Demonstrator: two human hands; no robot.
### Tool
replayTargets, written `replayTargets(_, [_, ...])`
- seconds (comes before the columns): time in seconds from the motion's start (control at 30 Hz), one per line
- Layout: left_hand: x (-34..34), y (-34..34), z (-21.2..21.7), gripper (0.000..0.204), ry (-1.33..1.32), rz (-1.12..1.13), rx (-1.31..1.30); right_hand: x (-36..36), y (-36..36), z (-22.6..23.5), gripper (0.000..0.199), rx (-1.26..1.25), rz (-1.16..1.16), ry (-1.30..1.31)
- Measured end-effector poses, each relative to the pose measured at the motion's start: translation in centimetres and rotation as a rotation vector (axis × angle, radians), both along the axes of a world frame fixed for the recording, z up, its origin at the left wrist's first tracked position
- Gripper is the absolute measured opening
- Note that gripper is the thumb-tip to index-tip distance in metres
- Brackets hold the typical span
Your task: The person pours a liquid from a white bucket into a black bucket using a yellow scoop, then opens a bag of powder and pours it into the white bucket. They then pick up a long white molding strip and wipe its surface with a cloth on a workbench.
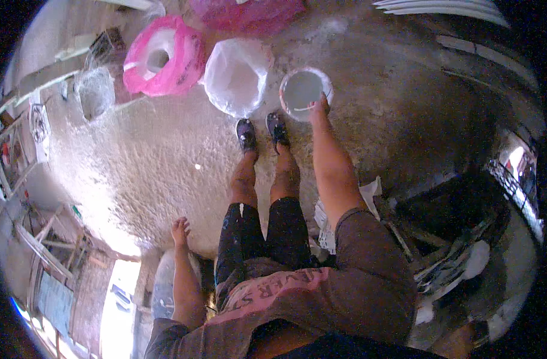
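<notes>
The rim of a round white bucket (302, 91) is grasped by the right hand (319, 107), the arm stretched down to it. The bucket stands on the concrete floor (165, 149), just ahead of the dark shoes (261, 133). Just beside it an open white sack (236, 75) is seen, then a pink bag (165, 57). The left hand (179, 230) hangs released, fingers spread, holding nothing.

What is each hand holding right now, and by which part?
The right hand grips the white bucket at its near rim. The left hand hangs open, holding nothing.
</notes>
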State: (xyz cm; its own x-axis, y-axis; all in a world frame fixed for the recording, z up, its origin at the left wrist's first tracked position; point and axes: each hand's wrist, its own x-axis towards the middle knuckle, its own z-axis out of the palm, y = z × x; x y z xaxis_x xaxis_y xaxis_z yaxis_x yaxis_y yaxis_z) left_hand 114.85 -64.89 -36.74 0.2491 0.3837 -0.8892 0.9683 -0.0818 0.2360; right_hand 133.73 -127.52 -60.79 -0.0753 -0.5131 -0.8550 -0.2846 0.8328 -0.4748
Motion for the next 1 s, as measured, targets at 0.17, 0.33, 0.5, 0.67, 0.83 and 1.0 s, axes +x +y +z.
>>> replayTargets(0.17, [-3.2,-3.3,-0.8,0.027,0.196,0.002,-0.057,1.3,-0.1,-3.2,0.043,0.113,-0.057,0.032])
replayTargets(0.33, [-1.0,-8.2,-2.9,0.03,0.145,-0.08,-0.132,0.9,-0.1,-4.6,0.032,0.185,0.052,-0.13])
replayTargets(0.5, [3.7,-12.5,-3.9,0.032,0.026,-0.016,-0.139,0.8,-2.7,-3.8,0.03,0.062,0.267,-0.06])
replayTargets(0.67, [2.3,-14.2,-3.8,0.032,-0.038,0.073,-0.18,4.8,7.0,-1.4,0.022,-1.18,1.154,0.128])
replayTargets(0.83, [-0.5,-15.3,-4.6,0.028,0.024,0.162,-0.177,10.3,26.8,2.5,0.094,-0.551,1.767,0.175])
replayTargets(1.0, [0.9,-15.4,-4.1,0.029,-0.077,0.165,-0.208,13.5,27.8,-1.8,0.043,-0.681,1.474,-0.056])
